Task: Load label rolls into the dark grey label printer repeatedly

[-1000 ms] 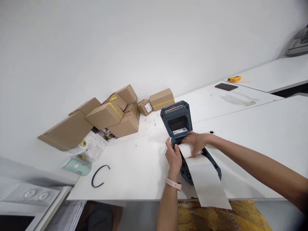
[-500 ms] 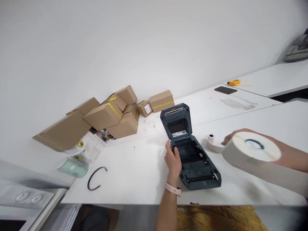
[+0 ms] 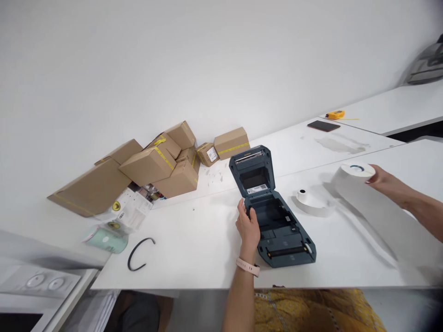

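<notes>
Down at the far left a white appliance [image 3: 44,281] with two knobs is cut off by the edge of view. A mint-green container [image 3: 106,240] lies by the counter's [image 3: 194,258] left end, and piled cardboard boxes [image 3: 148,163] near the wall half hide some small packets [image 3: 152,193]. Past a curved black band [image 3: 129,259], a broad white stretch runs to the left hand [image 3: 247,228], its grip closed on the left rim of an open label printer [image 3: 282,230], thumb uppermost, outer fingers partly hidden. The printer stands near the front edge, lid tipped back, bay bare; below hangs yellow patterned cloth [image 3: 311,309]. Just right, a small paper roll [image 3: 302,197] trails a curling strip; I can't tell where that ends. Farther back lie a dark phone [image 3: 323,126] and a yellow tape measure [image 3: 335,115]. At the right, the right hand [image 3: 384,182] clasps a big label roll [image 3: 356,171] above the counter, well apart from the printer, its loose paper blurring toward the corner.
</notes>
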Demonstrator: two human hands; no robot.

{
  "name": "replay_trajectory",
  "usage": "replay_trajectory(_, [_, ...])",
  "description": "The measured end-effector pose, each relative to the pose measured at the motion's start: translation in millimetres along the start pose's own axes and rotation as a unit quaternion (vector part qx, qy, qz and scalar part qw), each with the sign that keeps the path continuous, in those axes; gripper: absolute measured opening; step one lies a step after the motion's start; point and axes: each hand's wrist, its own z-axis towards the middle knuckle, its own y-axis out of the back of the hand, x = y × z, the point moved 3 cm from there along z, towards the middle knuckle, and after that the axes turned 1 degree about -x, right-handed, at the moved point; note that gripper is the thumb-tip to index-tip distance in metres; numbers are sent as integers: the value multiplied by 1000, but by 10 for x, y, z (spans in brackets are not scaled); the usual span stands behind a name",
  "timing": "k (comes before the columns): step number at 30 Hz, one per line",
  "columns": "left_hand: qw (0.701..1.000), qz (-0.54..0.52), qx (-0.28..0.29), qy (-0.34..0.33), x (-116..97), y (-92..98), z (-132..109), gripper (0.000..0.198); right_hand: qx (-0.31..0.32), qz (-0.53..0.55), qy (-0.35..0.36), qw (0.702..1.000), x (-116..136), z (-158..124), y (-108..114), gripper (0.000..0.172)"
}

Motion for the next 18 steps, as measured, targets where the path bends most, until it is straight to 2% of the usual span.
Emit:
replay_trajectory(3, [1000,0,1,-5,6,-5,1,48,30,69,-44,996,-62,82,-234,68])
replay_trajectory(5, [1000,1,1,-6,8,-8,4,48,68,82,-39,994,-78,51,-376,69])
replay_trajectory(13, [1000,-6,4,-3,15,-15,4,48,152,55,22,987,156,-442,-822,62])
replay_trajectory(16, [1000,-6,0,-4,25,-15,4,47,152,45,59,986,204,-522,-883,66])
replay_trajectory(18, [1000,-9,-3,-5,28,-14,5,47,196,35,62,978,197,-491,-821,74])
